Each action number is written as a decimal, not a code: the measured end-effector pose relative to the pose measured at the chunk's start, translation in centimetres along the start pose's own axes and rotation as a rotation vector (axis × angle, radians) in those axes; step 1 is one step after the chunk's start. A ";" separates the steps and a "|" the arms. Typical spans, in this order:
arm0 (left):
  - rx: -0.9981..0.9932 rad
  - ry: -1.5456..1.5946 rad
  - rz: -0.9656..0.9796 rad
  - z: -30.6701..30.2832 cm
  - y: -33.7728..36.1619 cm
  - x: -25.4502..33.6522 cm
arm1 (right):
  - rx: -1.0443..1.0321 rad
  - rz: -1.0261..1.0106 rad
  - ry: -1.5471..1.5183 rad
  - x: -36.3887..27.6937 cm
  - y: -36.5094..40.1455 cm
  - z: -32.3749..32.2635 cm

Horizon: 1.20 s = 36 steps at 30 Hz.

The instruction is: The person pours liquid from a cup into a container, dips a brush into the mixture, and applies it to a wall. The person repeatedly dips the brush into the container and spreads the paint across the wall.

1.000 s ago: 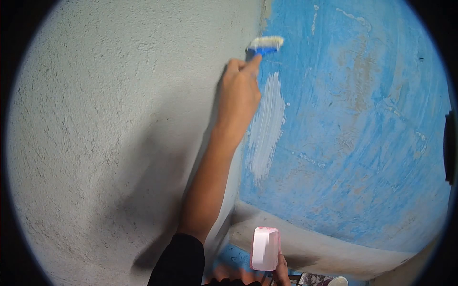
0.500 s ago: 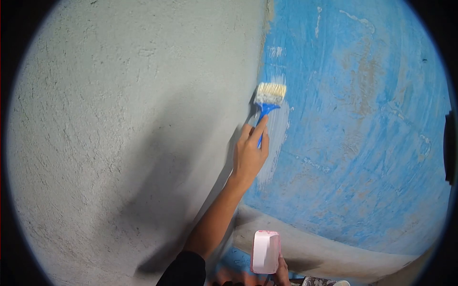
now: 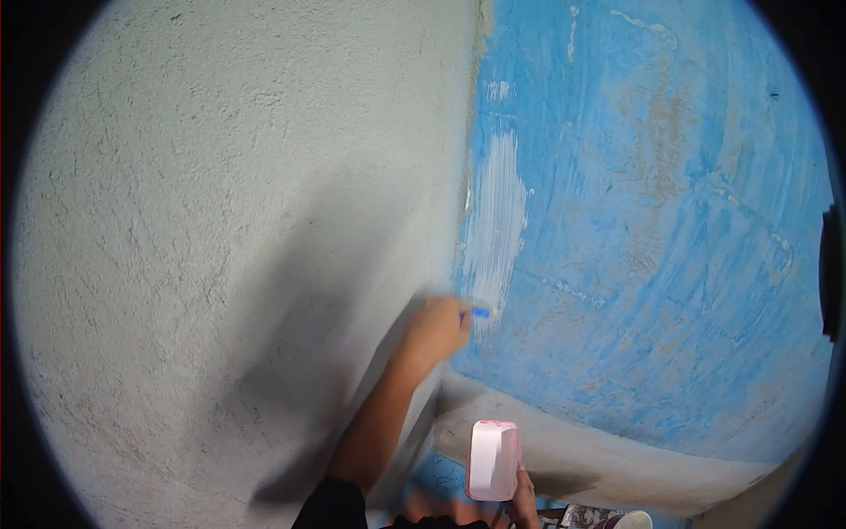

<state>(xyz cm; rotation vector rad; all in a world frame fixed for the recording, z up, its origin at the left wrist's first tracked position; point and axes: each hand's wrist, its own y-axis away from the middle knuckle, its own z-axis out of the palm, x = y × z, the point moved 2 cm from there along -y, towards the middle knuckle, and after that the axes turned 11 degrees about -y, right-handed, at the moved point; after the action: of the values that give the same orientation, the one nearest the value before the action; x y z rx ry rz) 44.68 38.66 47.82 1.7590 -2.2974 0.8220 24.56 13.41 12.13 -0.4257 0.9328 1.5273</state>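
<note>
My left hand (image 3: 434, 333), slightly blurred, is closed around a paintbrush. Only a bit of its blue handle (image 3: 480, 313) shows beside the fingers; the bristles cannot be made out. It is at the lower end of a streak of white paint (image 3: 496, 212) on the blue wall (image 3: 590, 229), close to the corner. Lower down, my right hand (image 3: 523, 495) grips a pinkish-white rectangular tub (image 3: 493, 460) by its right side. The tub's pale inside faces me.
A rough grey-white wall (image 3: 220, 176) meets the blue one at a vertical corner. Along the blue wall's foot runs a pale, stained band (image 3: 599, 450). At the bottom edge are a white round container (image 3: 633, 520) and a paint-spotted surface (image 3: 582, 516).
My left hand has swept the brush down the blue wall, and the handle has turned from upright to sideways. The white streak is fuller at its top. My right hand still holds the tub.
</note>
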 end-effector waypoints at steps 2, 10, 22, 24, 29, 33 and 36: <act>0.028 -0.069 0.088 -2.7 -3.0 1.1 | 0.011 0.001 0.007 0.8 -0.3 -1.2; 0.063 -0.155 0.077 -16.6 -9.5 6.8 | 0.010 -0.016 0.051 1.2 0.0 -0.8; 0.867 0.150 0.213 -22.2 -9.5 10.4 | 0.020 -0.066 0.098 1.6 1.0 -1.4; 0.877 0.160 0.207 -19.7 -10.3 10.1 | 0.020 -0.073 0.106 1.7 1.3 -1.6; 0.850 0.037 0.196 -9.1 -8.3 6.2 | 0.007 -0.087 0.125 1.6 1.6 -1.5; 0.757 0.158 0.169 -2.5 -3.9 3.5 | -0.004 -0.106 0.135 1.4 2.4 -1.1; 0.587 0.207 0.086 -1.7 -0.9 2.6 | -0.006 -0.085 0.104 1.4 2.2 -1.1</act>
<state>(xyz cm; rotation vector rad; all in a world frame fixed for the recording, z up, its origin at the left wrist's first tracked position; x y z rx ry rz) 44.34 37.11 50.71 1.6568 -2.1385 1.7449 21.91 13.63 11.09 -0.5464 0.9789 1.4413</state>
